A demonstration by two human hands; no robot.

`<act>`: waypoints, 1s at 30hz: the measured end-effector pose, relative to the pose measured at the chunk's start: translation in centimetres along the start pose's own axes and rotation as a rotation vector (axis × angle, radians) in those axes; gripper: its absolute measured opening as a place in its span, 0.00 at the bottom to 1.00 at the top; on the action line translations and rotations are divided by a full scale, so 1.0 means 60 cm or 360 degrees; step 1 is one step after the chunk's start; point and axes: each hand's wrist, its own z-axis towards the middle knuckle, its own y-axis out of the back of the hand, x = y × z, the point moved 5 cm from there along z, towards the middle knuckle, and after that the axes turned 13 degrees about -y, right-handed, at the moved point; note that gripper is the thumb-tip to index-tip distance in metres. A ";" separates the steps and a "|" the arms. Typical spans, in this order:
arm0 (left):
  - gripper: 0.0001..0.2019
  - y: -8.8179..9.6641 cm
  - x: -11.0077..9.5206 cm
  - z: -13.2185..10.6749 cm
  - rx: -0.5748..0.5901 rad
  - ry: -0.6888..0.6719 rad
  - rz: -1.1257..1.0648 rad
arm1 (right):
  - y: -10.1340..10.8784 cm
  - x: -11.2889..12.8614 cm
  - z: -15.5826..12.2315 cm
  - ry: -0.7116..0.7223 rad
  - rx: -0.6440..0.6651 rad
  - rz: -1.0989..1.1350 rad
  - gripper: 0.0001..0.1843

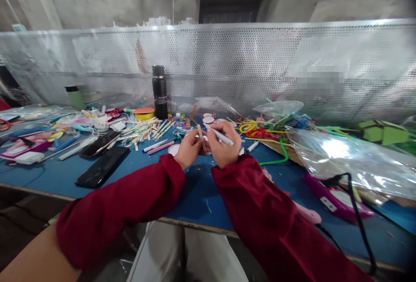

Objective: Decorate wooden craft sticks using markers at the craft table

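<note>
Both my arms, in dark red sleeves, reach over the blue table [195, 195]. My left hand [188, 147] is closed on a thin wooden craft stick [200, 134] that stands nearly upright. My right hand [224, 143] grips a white pen [221, 135], its tip pointing left at the stick. The two hands almost touch above a small white round piece [173, 149] lying on the table.
Two black phones [102, 165] lie at the left. A heap of wooden sticks [146, 131], a black flask [160, 92], a green cup [75, 96], coloured straws [260, 131], a clear plastic bag [351, 160] and a purple tool with a black cable [338, 199] surround me. A perforated metal screen [227, 61] closes the back.
</note>
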 end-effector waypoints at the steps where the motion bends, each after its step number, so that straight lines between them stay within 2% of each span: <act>1: 0.10 0.000 0.002 0.000 -0.0002 -0.0009 -0.0012 | 0.000 0.001 0.000 0.0012 0.0006 -0.0013 0.02; 6: 0.10 0.002 0.006 0.000 0.0010 -0.0068 -0.0013 | 0.001 0.011 -0.005 0.0035 0.0041 -0.0041 0.03; 12: 0.11 0.007 0.015 0.003 -0.0017 -0.0045 -0.0020 | 0.005 0.013 -0.006 -0.0021 -0.0042 -0.0079 0.03; 22: 0.10 0.001 0.000 0.000 -0.0022 -0.0106 0.0014 | 0.000 0.010 -0.008 0.0060 0.0002 -0.0110 0.05; 30: 0.12 0.000 0.003 -0.001 -0.0007 -0.0069 0.0041 | 0.000 0.008 -0.007 0.0088 -0.0019 -0.0142 0.05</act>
